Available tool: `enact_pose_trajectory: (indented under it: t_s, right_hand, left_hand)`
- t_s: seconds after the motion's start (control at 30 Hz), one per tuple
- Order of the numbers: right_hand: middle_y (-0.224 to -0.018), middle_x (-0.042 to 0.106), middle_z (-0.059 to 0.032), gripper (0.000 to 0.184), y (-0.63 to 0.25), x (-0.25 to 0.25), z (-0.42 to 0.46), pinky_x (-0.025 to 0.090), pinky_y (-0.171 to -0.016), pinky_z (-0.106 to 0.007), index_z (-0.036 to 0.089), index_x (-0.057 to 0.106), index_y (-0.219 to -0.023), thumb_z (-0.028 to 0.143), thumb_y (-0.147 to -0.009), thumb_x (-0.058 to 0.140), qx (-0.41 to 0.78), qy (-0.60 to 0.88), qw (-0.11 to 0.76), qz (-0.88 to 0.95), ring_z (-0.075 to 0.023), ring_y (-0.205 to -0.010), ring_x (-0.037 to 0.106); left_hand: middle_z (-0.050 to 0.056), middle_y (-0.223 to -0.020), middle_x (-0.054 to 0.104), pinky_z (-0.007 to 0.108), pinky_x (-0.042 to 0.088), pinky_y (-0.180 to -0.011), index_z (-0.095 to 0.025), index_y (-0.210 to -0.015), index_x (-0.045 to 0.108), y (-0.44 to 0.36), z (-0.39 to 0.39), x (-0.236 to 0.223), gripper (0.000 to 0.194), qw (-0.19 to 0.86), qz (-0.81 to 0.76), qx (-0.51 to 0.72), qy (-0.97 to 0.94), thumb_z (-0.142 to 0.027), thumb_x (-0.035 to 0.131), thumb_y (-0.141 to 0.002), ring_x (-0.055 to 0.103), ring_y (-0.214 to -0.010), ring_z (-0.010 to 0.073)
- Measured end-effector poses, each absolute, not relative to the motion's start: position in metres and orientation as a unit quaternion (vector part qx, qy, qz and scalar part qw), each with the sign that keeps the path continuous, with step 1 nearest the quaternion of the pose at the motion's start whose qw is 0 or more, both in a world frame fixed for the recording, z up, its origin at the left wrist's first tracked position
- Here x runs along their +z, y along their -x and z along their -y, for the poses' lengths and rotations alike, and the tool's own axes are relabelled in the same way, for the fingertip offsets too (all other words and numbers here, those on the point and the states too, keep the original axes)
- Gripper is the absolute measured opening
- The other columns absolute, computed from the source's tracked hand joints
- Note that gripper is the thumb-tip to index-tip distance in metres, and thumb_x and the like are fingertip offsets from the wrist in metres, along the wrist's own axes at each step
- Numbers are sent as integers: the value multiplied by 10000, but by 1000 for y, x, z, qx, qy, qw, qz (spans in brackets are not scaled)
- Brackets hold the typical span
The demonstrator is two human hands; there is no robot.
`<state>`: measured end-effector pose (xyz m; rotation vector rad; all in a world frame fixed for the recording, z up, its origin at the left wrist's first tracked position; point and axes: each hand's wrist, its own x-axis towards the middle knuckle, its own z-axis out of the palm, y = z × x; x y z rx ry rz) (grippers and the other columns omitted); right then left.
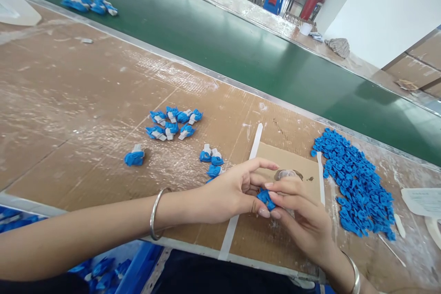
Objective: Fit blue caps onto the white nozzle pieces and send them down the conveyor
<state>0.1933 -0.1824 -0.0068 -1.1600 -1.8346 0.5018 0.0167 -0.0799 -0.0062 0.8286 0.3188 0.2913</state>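
Note:
A small blue plastic part (265, 198) is pinched between the fingertips of both my hands. My left hand (234, 193) reaches in from the left, closed on the part with its index finger stretched out past it. My right hand (303, 216) grips the same part from the right with thumb and fingers. Beyond the fingers a small clear, rounded item (287, 174) sits on a cardboard sheet (306, 158). Beside my left hand lie several blue-and-grey pieces (216, 158). The fingers partly hide the held part.
A heap of small blue parts (358, 183) lies at right, near a white stick (392, 250). Blue-and-grey pieces (171, 129) form a group left of centre, with a single piece (134, 157) nearby. A green conveyor belt (206, 36) crosses behind. Below the table edge stands a blue bin (132, 268).

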Motion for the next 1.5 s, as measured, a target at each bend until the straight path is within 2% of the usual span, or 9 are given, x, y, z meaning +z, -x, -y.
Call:
enact_pose_trajectory:
  t_s: [0.17,0.37,0.5,0.63,0.8,0.93,1.07,1.33,1.5]
  right_hand:
    - [-1231,684,-132,469,-186,-5,186,532,-970,-444,153,534,-1361,125,-894,568,69,452,390,800,-255,-1203,557]
    - [-1339,622,-121,501,-199,4,195,476,-1074,-427,163,429,-1446,263,-962,510,100,484,323,807,-225,-1314,502]
    - [-1180,701,-75,297,-267,0,199,544,-956,-347,237,610,-1247,245,-959,537,-19,641,288,711,-189,-1082,660]
    - [-1044,724,-95,231,-335,-18,198,586,-828,-386,206,682,-1071,313,-948,518,-31,718,194,667,-237,-939,702]
    - [-1041,707,-104,262,-358,-30,189,582,-810,-391,205,676,-1050,293,-943,454,7,701,135,700,-248,-941,698]
    - [-922,683,-84,234,-357,-31,190,575,-666,-345,207,658,-1006,337,-947,472,-25,704,132,697,-211,-743,682]
    - [-927,700,-83,271,-354,-40,204,585,-716,-354,219,675,-928,365,-976,452,-92,682,150,710,-222,-810,698]
    - [-1160,730,-112,254,-352,-52,226,593,-883,-379,178,699,-1109,213,-978,484,-149,606,144,768,-237,-997,719]
    - [-1170,730,-125,276,-362,-49,221,610,-823,-349,173,705,-1075,168,-968,451,-133,578,133,794,-217,-946,730]
  left_hand:
    - [-23,-835,693,206,489,-598,-197,-1111,567,-15,79,-9,470,872,-186,147,-429,-42,713,-693,626,-670,96]
    - [-1,-894,698,224,508,-595,-230,-1173,535,-12,74,-1,417,825,-157,128,-528,-154,671,-787,645,-671,114]
    - [57,-890,699,312,517,-736,-186,-1008,636,-4,38,5,174,512,-208,206,-808,-284,552,-891,656,-799,187]
    - [115,-883,669,396,496,-785,-169,-884,653,13,-15,-4,283,97,-319,178,-926,-280,394,-914,632,-868,269]
    - [144,-845,656,412,478,-783,-161,-784,655,34,-40,-7,268,-70,-394,-10,-916,-254,423,-882,618,-908,324]
    - [161,-926,649,417,441,-836,-158,-802,665,39,-33,5,295,-69,-391,-23,-918,-330,452,-913,587,-968,328]
    - [82,-788,637,341,408,-740,-184,-725,616,37,-24,17,304,95,-359,-28,-928,-387,487,-911,589,-808,250]
    - [52,-908,655,297,381,-680,-192,-874,666,43,-15,25,130,240,-308,-97,-915,-223,545,-841,607,-779,209]
    - [22,-754,626,279,329,-575,-186,-730,584,43,-14,14,113,232,-304,-108,-918,-93,521,-729,550,-635,170]
